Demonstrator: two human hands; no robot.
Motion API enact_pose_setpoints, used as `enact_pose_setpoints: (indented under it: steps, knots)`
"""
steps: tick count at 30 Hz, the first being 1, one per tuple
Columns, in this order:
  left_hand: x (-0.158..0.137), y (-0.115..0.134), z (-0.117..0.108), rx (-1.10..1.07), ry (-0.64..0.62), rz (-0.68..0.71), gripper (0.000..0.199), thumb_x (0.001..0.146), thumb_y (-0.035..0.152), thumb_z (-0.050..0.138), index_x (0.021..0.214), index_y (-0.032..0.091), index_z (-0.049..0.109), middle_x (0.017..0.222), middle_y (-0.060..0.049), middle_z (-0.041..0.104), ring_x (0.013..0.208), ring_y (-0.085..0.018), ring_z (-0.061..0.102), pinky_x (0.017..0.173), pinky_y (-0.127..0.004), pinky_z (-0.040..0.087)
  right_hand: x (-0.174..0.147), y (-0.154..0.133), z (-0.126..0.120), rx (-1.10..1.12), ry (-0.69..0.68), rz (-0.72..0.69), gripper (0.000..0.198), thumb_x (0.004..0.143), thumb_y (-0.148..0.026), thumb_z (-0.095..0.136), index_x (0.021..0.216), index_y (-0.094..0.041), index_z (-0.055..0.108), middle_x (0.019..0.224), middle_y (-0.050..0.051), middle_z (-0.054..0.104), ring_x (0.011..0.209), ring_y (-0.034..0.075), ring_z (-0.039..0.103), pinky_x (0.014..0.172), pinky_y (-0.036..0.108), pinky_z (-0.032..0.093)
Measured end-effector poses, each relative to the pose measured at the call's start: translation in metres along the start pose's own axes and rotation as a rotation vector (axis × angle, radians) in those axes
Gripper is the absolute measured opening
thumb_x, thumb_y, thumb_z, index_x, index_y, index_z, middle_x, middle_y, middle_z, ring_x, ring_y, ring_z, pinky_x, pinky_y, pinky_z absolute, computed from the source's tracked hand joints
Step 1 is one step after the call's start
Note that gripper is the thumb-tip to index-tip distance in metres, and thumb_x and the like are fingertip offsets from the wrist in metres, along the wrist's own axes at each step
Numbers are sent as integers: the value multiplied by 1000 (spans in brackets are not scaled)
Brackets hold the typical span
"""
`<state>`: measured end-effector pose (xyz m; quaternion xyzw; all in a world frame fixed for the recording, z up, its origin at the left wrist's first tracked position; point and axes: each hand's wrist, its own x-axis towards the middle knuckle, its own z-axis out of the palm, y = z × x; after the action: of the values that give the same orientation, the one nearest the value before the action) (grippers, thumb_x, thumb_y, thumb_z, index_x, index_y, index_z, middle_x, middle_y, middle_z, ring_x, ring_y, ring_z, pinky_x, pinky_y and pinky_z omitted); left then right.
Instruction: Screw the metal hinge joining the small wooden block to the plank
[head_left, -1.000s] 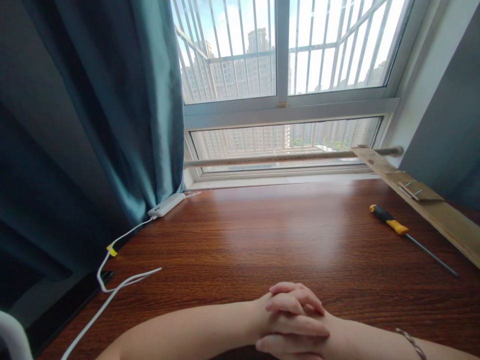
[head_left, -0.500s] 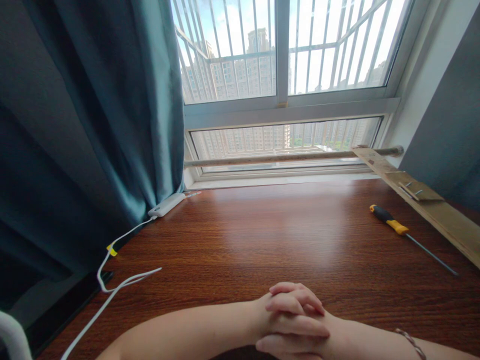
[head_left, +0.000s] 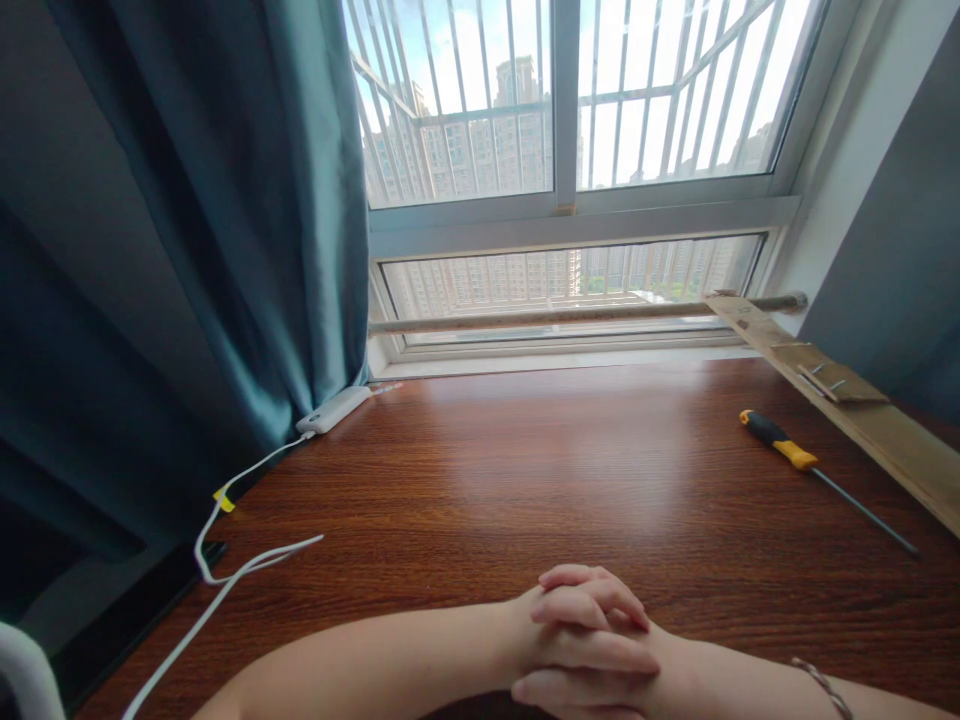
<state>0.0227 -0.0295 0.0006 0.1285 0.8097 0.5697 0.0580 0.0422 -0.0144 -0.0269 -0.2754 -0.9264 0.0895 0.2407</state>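
Observation:
My left hand point(head_left: 531, 632) and my right hand point(head_left: 669, 655) are clasped together at the lower middle of the head view, their fingers interlaced and closed over each other. No object shows between them. Both forearms rest low over the dark wood-grain table point(head_left: 480, 490). A thin braided bracelet point(head_left: 822, 686) circles my right wrist. Off to the right, apart from the hands, lies a screwdriver point(head_left: 795, 455) with a black and yellow handle, its shaft pointing toward the near right.
Along the right edge runs a long cardboard strip point(head_left: 832, 385) with two metal pins in it. A white power strip or adapter point(head_left: 334, 410) with a white cable point(head_left: 225, 590) lies at the left by the blue curtain point(head_left: 330, 250). A barred window point(head_left: 562, 200) stands behind the table.

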Motion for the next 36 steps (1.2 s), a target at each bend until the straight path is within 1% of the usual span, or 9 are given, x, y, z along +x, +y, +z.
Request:
enact_pose_setpoints:
  steps: [4, 7, 11, 15, 19, 23, 26, 31, 36]
  knots:
    - [5, -3, -3, -90, -61, -29, 22, 69, 39, 68, 90, 35, 71, 88, -3, 65, 77, -25, 67, 43, -23, 48, 0, -4, -5, 1, 5, -18, 35, 74, -27, 65, 102, -48, 63, 112, -10, 59, 109, 17, 55, 88, 31, 53]
    - [7, -3, -5, -115, -73, -60, 23, 68, 43, 68, 88, 34, 71, 86, -3, 65, 71, -23, 67, 39, -21, 45, 0, -6, -7, 2, 7, -32, 39, 73, -30, 67, 109, -45, 61, 121, -7, 55, 113, 19, 53, 92, 36, 51]
    - [7, 0, -5, -186, -77, -113, 25, 68, 48, 67, 88, 33, 70, 87, -3, 65, 70, -22, 67, 38, -20, 44, 1, -3, -5, 4, 6, -35, 34, 79, -30, 63, 110, -45, 60, 113, -8, 59, 107, 15, 56, 89, 33, 52]
    - [5, 1, -4, -216, -76, -141, 27, 68, 49, 67, 89, 33, 70, 88, -4, 65, 72, -23, 67, 39, -20, 44, 1, 0, -3, 7, -2, -33, 35, 77, -26, 66, 104, -48, 62, 101, -10, 62, 104, 14, 58, 86, 26, 54]
    - [2, 3, 0, -113, -18, -123, 23, 73, 45, 63, 93, 35, 70, 94, -4, 66, 84, -27, 67, 42, -22, 47, -2, -2, -6, 13, -11, -50, 44, 69, -26, 74, 104, -50, 63, 105, -11, 62, 108, 16, 56, 89, 25, 53]
    - [-2, 3, 5, -45, 79, -91, 22, 79, 42, 57, 96, 36, 70, 101, -5, 65, 98, -31, 63, 47, -24, 50, 0, -3, -7, 20, 11, -59, 34, 77, -32, 66, 106, -50, 61, 112, -11, 60, 108, 15, 56, 91, 29, 51]
    - [-2, 2, 7, -71, 73, -65, 22, 79, 42, 56, 95, 35, 70, 99, -5, 65, 93, -29, 64, 45, -22, 49, 1, -3, -5, 20, 18, -39, 31, 81, -32, 60, 107, -48, 62, 112, -11, 59, 107, 15, 56, 89, 31, 52]
    - [-2, -2, 7, -88, 55, -34, 24, 75, 43, 61, 95, 35, 70, 91, -5, 65, 83, -27, 67, 41, -21, 47, 1, 0, -3, 38, 7, -13, 36, 75, -24, 66, 100, -49, 64, 104, -11, 62, 107, 14, 56, 86, 24, 53]
    - [-5, -6, 10, 6, 111, 9, 25, 80, 35, 56, 101, 38, 69, 101, -5, 64, 103, -33, 60, 53, -27, 53, 1, 1, 0, 69, -10, -20, 37, 72, -30, 69, 104, -49, 62, 113, -12, 59, 113, 17, 52, 91, 32, 51]
